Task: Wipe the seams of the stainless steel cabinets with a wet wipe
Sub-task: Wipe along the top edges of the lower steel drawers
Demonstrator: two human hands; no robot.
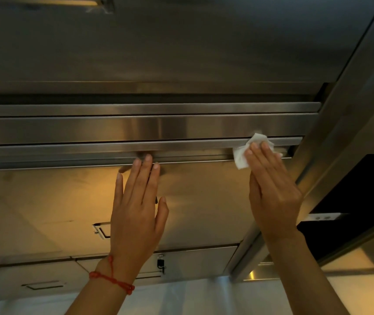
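A crumpled white wet wipe is pressed by the flat fingers of the right hand onto the horizontal brushed-steel cabinet seam, near its right end. The left hand is laid flat and empty on the steel panel below. Held unpinched, the wipe could slip out and the seam's corner be missed.

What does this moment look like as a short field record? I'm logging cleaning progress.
wipe: white wet wipe, crumpled, at the right end of the horizontal seam
right hand: straight fingers press the wipe against the steel
left hand: flat on the cabinet panel, holds nothing
left wrist: red string bracelet
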